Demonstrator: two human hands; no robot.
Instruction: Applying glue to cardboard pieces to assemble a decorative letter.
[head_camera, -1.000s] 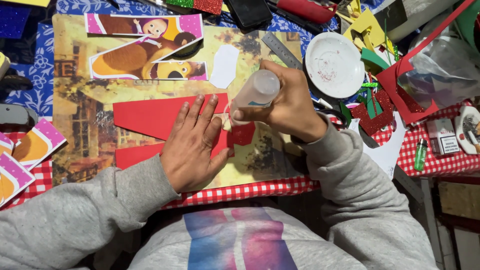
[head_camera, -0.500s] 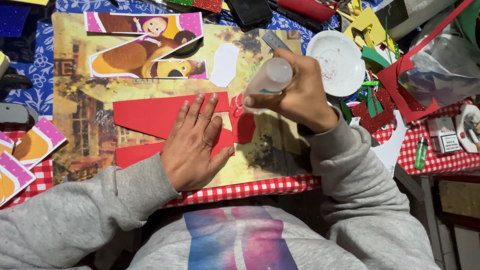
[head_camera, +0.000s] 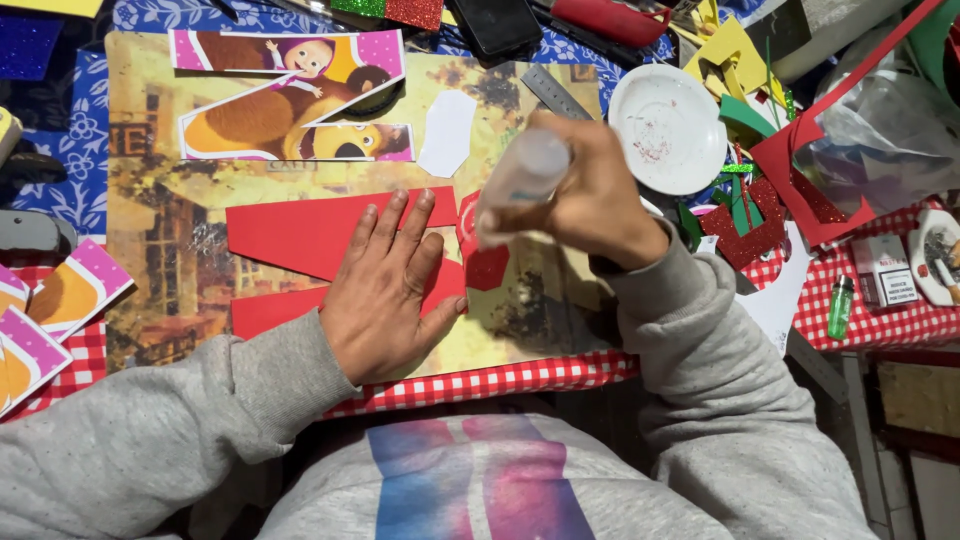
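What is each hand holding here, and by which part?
The right hand grips a translucent bottle around its body, tip angled down. The left hand holds nothing; it lies flat on the red sheet.

Bare mat (head_camera: 160, 250) left of the red sheet (head_camera: 300, 232); white plate (head_camera: 668, 128) and scraps crowd right.

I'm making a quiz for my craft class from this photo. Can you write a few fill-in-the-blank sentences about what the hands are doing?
1. The left hand presses flat on a sheet of ____ paper.
2. The right hand holds a pale ____, its tip aimed down at the paper.
3. The round plate beside the right hand is ____ in colour.
4. The person's sleeves are ____.

Missing words: red; bottle; white; grey
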